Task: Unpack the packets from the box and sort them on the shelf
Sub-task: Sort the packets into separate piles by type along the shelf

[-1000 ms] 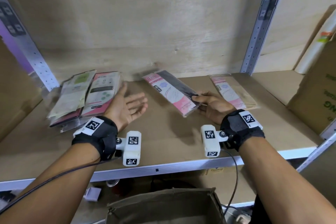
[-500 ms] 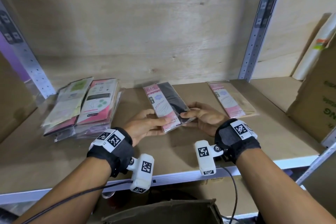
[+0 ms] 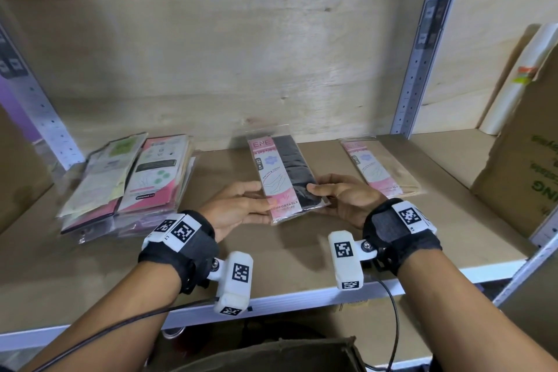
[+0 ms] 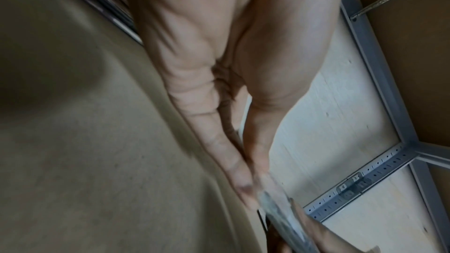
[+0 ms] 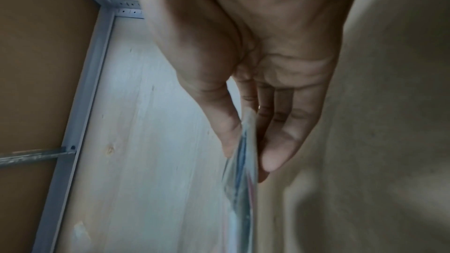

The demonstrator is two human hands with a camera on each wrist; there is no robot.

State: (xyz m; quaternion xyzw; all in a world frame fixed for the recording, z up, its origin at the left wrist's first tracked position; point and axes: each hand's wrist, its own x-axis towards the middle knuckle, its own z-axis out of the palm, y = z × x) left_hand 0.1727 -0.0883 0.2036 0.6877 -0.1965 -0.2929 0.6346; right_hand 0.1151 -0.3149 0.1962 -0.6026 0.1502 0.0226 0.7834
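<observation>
Head view, frame centre: left hand [image 3: 241,208] has joined right hand [image 3: 347,199], both now pinching the pink-and-black clear plastic packet [image 3: 285,178], squared lengthwise over the brown shelf board [image 3: 302,254], likely about to be set down.

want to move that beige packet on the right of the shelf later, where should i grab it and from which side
Take the beige packet by its near short end, coming from the shelf's open front edge. It lies flat, long and thin, running front to back, and that end is closest to you. Probably slide a thumb on top and fingers under, as both hands do on the black packet now.
</observation>
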